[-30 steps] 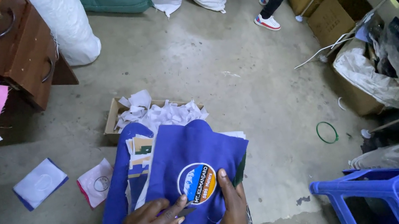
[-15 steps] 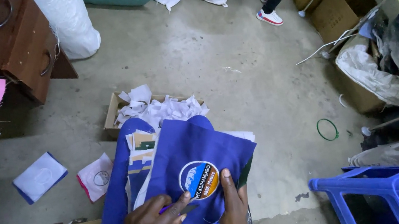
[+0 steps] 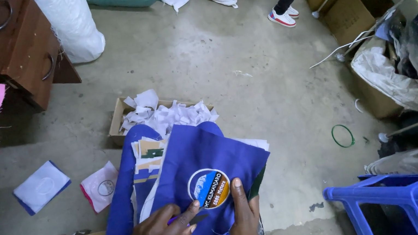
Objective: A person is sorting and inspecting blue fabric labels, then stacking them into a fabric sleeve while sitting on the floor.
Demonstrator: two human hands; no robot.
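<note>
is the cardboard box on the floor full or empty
Full. The cardboard box is heaped with white scraps that rise above its rim; the blue cloth hides its near side.

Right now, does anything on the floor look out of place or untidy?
Yes. White scraps overflow the cardboard box, two fabric pieces lie loose left of it, and a green ring sits alone on the concrete floor.

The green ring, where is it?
In the head view, the green ring lies on the concrete floor, right of the blue cloth, above the blue stool.
</note>
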